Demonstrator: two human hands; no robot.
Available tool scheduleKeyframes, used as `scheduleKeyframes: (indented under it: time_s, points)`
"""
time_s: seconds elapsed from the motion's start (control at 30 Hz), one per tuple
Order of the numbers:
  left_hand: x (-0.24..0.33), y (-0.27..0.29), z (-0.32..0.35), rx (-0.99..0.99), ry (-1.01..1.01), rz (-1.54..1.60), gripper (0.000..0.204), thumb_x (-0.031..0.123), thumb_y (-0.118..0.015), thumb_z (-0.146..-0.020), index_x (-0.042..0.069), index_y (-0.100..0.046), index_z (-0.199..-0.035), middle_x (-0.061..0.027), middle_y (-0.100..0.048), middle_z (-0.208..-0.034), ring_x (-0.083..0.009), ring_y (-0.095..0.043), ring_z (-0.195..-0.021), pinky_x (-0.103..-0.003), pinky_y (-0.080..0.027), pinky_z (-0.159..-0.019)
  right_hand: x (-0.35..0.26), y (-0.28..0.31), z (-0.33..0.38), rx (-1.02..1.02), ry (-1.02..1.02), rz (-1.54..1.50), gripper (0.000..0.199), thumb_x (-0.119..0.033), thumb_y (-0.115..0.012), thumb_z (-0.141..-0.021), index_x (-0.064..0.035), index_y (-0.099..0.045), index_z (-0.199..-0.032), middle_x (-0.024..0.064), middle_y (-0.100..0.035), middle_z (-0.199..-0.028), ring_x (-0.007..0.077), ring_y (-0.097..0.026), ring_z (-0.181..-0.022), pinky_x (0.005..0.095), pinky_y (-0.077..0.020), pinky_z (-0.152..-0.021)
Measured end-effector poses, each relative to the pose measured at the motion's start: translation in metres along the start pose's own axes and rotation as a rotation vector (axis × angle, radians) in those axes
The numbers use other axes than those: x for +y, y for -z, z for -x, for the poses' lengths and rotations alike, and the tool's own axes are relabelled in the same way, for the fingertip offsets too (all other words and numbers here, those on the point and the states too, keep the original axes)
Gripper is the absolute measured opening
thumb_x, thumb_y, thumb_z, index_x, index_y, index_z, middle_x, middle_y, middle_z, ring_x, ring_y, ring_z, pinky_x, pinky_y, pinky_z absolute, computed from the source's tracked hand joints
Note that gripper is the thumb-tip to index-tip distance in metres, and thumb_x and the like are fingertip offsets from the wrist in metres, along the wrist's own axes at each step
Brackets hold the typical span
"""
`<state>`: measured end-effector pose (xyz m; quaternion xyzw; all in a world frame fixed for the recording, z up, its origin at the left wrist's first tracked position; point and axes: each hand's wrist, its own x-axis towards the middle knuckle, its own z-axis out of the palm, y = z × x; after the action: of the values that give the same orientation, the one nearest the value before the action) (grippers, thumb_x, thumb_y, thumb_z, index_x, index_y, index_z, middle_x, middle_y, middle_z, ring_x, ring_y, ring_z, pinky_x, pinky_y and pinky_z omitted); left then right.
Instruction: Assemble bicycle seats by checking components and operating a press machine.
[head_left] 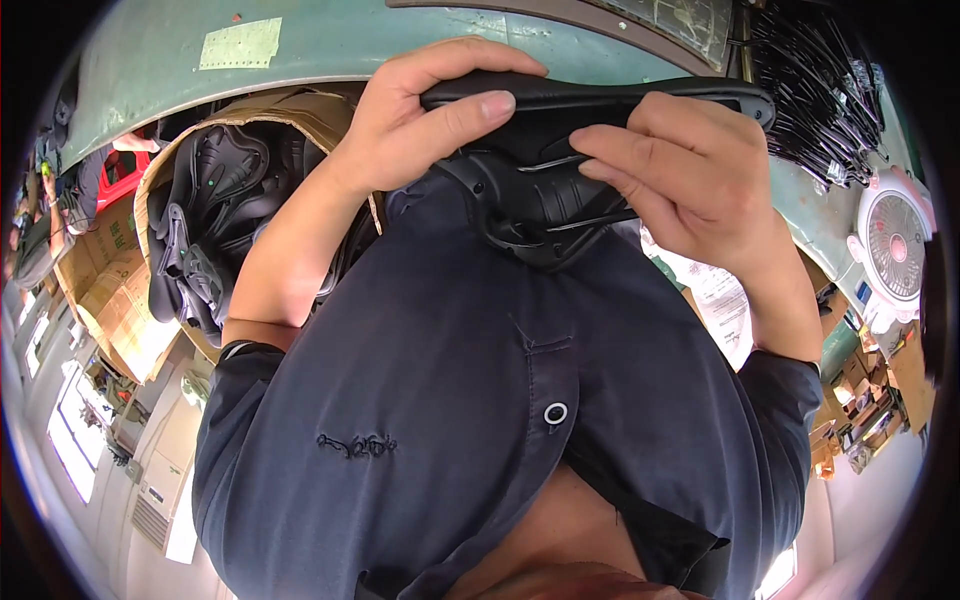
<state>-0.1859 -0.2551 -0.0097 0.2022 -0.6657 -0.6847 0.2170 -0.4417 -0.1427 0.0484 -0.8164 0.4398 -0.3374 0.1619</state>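
Note:
A black bicycle saddle (pixel 575 195) is held up in front of my chest, its ribbed underside toward me. My left hand (pixel 430 115) grips its left end, thumb on the near side and fingers over the top edge. With closed fingers, my right hand (pixel 690 170) holds a thin dark metal saddle rail (pixel 548 165) against the underside. Another length of the rail (pixel 590 221) shows below those fingers. My right fingertips hide part of the rail, and I cannot tell whether its ends sit in the saddle.
A cardboard box (pixel 150 195) full of black saddles (pixel 225 170) stands to the left. Beyond my hands runs a green worktop (pixel 300 50), with a heap of shiny black rails (pixel 815 110) at the far right. A pink and white fan (pixel 893 240) stands on the right.

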Motion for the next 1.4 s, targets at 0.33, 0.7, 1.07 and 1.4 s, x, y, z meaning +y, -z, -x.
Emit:
scheduleKeyframes:
  time_s: [0.33,0.7,1.07,1.4]
  points:
    - [0.017,-0.005,-0.005,0.022,-0.045,-0.201,0.03,0.012,-0.07,-0.101,-0.003,-0.074,-0.126,-0.0133,-0.075,-0.117,-0.0208,-0.07,-0.112,-0.032,-0.051,-0.1,0.019,0.008,-0.01,-0.033,0.089,-0.043,0.021,-0.015,-0.086,-0.078,-0.0137,-0.075,-0.096,0.0015,-0.055,-0.075,0.0231,-0.062,-0.065,0.0388,-0.0484,-0.054]
    - [-0.018,-0.025,-0.113,0.679,0.076,0.175,0.043,0.026,-0.066,-0.11,-0.006,-0.062,-0.138,-0.0095,-0.069,-0.125,-0.0178,-0.061,-0.115,-0.032,-0.047,-0.106,0.081,-0.031,-0.021,0.548,-0.629,0.224,0.057,-0.033,-0.08,-0.09,-0.0021,-0.066,-0.136,0.0219,-0.07,-0.125,0.0431,-0.072,-0.107,0.0451,-0.0606,-0.091]
    - [-0.031,-0.01,-0.209,0.675,-0.606,-0.966,0.03,0.019,-0.078,-0.096,-0.003,-0.069,-0.079,-0.0208,-0.073,-0.124,-0.0355,-0.071,-0.103,-0.04,-0.056,-0.09,0.167,-0.031,-0.052,0.821,-0.411,0.496,0.034,-0.024,-0.076,-0.079,-0.0137,-0.075,-0.111,0.0091,-0.068,-0.092,0.0328,-0.073,-0.081,0.0435,-0.0609,-0.066]
    - [-0.044,-0.01,-0.195,0.709,-0.583,-0.898,0.045,0.022,-0.084,-0.09,0.0,-0.062,-0.122,-0.0215,-0.071,-0.128,-0.0401,-0.07,-0.111,-0.044,-0.056,-0.099,0.16,-0.032,-0.043,0.788,-0.529,0.406,0.081,-0.048,-0.078,-0.092,0.0087,-0.054,-0.145,0.0304,-0.068,-0.129,0.045,-0.065,-0.122,0.0481,-0.0541,-0.105]
